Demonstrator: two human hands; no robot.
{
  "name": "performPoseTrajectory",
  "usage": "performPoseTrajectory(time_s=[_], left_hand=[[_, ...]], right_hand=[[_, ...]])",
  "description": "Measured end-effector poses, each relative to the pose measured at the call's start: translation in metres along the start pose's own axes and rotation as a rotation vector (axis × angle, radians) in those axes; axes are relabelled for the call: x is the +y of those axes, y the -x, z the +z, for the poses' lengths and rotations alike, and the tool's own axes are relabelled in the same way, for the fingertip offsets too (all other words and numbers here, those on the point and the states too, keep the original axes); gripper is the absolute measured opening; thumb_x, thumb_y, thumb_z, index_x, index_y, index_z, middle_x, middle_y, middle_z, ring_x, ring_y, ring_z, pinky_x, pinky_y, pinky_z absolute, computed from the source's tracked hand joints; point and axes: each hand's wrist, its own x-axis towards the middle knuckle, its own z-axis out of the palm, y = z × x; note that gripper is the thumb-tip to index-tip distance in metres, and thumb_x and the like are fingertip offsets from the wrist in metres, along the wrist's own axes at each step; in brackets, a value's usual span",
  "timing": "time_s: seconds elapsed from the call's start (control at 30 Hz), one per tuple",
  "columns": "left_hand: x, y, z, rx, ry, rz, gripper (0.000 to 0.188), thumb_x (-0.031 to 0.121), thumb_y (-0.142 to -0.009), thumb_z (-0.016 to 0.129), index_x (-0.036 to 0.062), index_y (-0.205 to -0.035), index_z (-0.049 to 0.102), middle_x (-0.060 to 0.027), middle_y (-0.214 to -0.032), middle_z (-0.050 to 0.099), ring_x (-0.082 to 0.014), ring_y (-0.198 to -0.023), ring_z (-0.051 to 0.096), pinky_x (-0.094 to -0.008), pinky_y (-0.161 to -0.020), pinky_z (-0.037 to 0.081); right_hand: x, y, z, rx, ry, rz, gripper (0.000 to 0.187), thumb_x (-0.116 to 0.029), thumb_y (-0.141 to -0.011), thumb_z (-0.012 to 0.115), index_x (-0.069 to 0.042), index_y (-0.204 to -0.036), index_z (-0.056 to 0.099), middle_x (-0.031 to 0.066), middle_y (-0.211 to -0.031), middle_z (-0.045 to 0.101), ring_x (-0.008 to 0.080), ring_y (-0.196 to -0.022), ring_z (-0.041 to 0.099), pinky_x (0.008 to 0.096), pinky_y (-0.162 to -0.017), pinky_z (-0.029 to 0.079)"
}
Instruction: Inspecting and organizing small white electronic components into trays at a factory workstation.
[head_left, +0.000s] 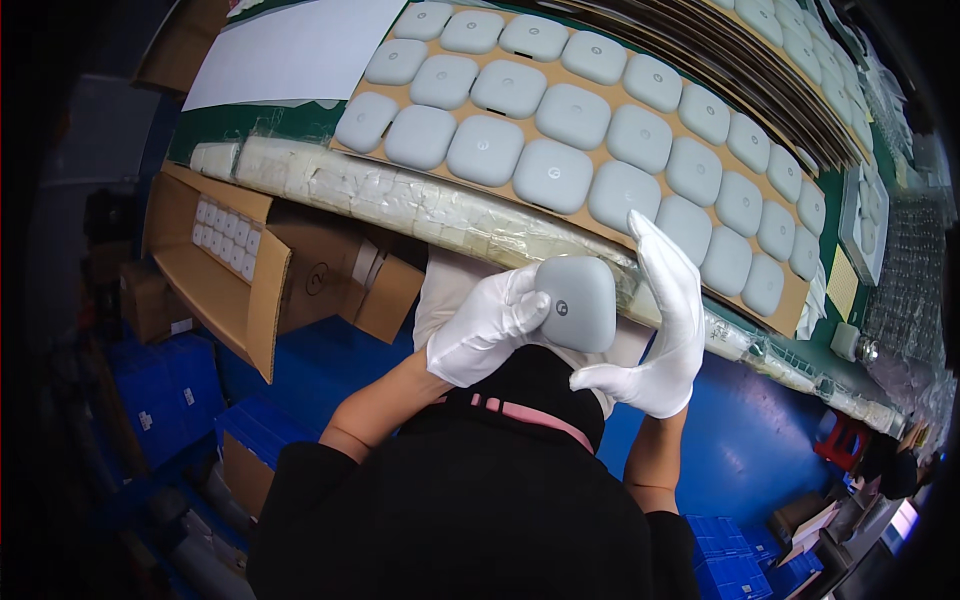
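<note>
Pinching a grey rounded-square case (587, 305) in the white-gloved left hand (485, 328), holding the white-gloved right hand (675, 342) open, empty, beside it, near matching cases (572, 117) on brown cardboard (796, 301).

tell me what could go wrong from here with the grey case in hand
The grey case could slip: only the left hand grips it, at one side, while the right hand is open beside it. The right fingertips might also knock the front row of cases, since they overlap it in this view, though the gap is hard to judge.
</note>
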Motion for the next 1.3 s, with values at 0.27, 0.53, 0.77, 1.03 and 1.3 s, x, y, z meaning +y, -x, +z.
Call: performPoseTrajectory(time_s=[0.27, 0.53, 0.77, 1.03, 1.3], left_hand=[[0.028, 0.006, 0.015, -0.052, 0.026, -0.109, 0.05, 0.023, -0.098, 0.056, -0.0018, -0.14, 0.044, -0.013, -0.126, 0.058, -0.0152, -0.105, 0.062, -0.0245, -0.083, 0.056], [0.034, 0.003, 0.019, -0.01, -0.076, -0.012, 0.054, 0.025, -0.1, 0.053, -0.001, -0.144, 0.039, -0.0181, -0.135, 0.052, -0.0176, -0.112, 0.06, -0.0251, -0.084, 0.056], [0.034, 0.001, 0.025, 0.041, -0.253, 0.079, 0.049, 0.028, -0.102, 0.048, -0.0023, -0.14, 0.044, -0.0214, -0.116, 0.063, -0.0166, -0.085, 0.066, -0.021, -0.068, 0.054], [0.048, 0.009, 0.019, 0.118, -0.444, -0.023, 0.057, 0.038, -0.104, 0.041, -0.011, -0.131, 0.05, -0.0176, -0.068, 0.07, -0.0161, -0.037, 0.054, -0.0191, -0.039, 0.041], [0.05, 0.009, 0.019, 0.106, -0.369, -0.029, 0.061, 0.039, -0.105, 0.039, -0.0159, -0.129, 0.049, -0.0181, -0.065, 0.068, -0.0143, -0.035, 0.05, -0.0198, -0.036, 0.037]], right_hand=[[0.005, 0.001, -0.01, -0.217, 0.051, -0.028, 0.079, -0.034, -0.06, 0.085, -0.006, -0.129, 0.061, 0.0151, -0.133, 0.058, 0.0316, -0.117, 0.058, 0.042, -0.099, 0.044], [0.011, 0.006, -0.015, -0.22, -0.033, 0.031, 0.058, -0.02, -0.066, 0.079, -0.005, -0.121, 0.067, 0.0139, -0.12, 0.066, 0.0275, -0.105, 0.063, 0.0386, -0.094, 0.046], [-0.002, 0.011, -0.01, -0.089, -0.039, 0.298, 0.039, -0.016, -0.078, 0.073, -0.002, -0.115, 0.069, 0.0136, -0.108, 0.071, 0.0255, -0.089, 0.067, 0.033, -0.082, 0.052], [0.006, 0.018, -0.004, 0.092, -0.55, 0.899, 0.049, -0.031, -0.101, 0.049, 0.015, -0.115, 0.06, 0.0243, -0.09, 0.07, 0.0265, -0.065, 0.069, 0.0258, -0.058, 0.056], [-0.003, 0.002, -0.006, 0.089, -1.001, 0.977, 0.064, -0.039, -0.103, 0.038, 0.022, -0.114, 0.055, 0.0294, -0.096, 0.068, 0.0327, -0.062, 0.07, 0.0273, -0.05, 0.057]])
